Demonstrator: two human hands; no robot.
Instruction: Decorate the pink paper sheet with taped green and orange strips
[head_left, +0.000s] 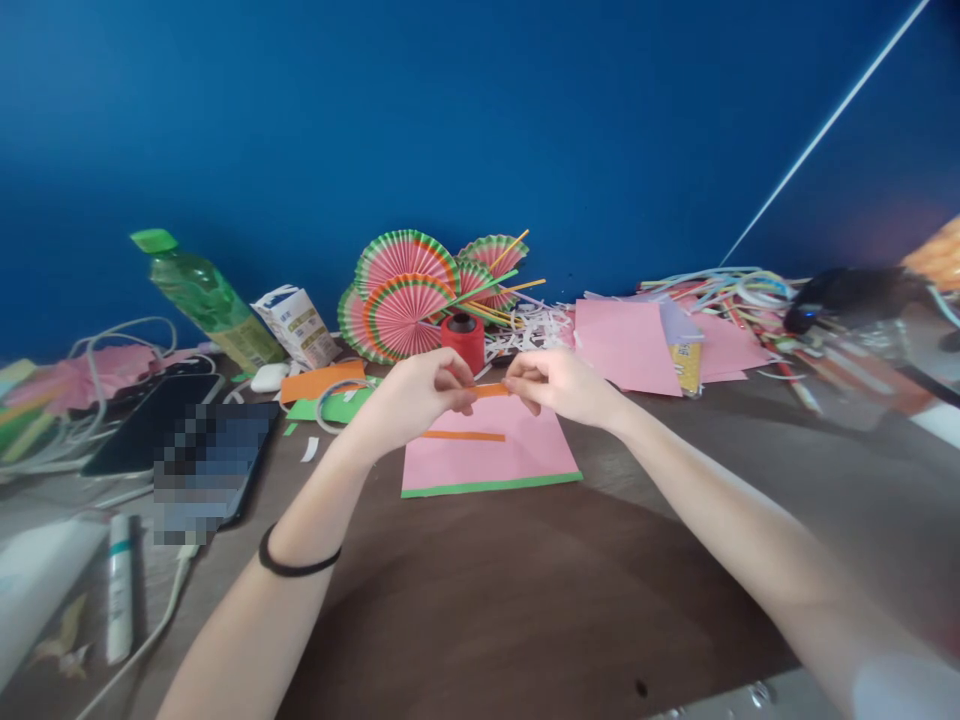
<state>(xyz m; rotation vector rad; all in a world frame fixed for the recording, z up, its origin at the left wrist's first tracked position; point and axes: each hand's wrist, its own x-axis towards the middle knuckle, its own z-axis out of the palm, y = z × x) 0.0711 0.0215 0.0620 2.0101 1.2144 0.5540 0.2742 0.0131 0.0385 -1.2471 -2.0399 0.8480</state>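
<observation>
Between my two hands a short orange paper strip (pixel 491 391) is stretched level, just above the far part of a pink sheet of paper (pixel 480 463). My left hand (pixel 420 398) pinches its left end, and my right hand (pixel 555 385) pinches the right end. A second orange strip (pixel 472 436) lies across the pink sheet. Along the sheet's near edge runs a green strip (pixel 491 485). Right behind my hands stands a red spool-like object (pixel 463 343) with a dark top.
Pleated paper fans (pixel 409 300) lean at the blue wall. A green bottle (pixel 214 305), a carton (pixel 296 325), a phone (pixel 217 470) and cables crowd the left. Orange paper (pixel 322 381) lies by my left hand; pink sheets (pixel 626 345) and thin strips (pixel 720 285) are at right.
</observation>
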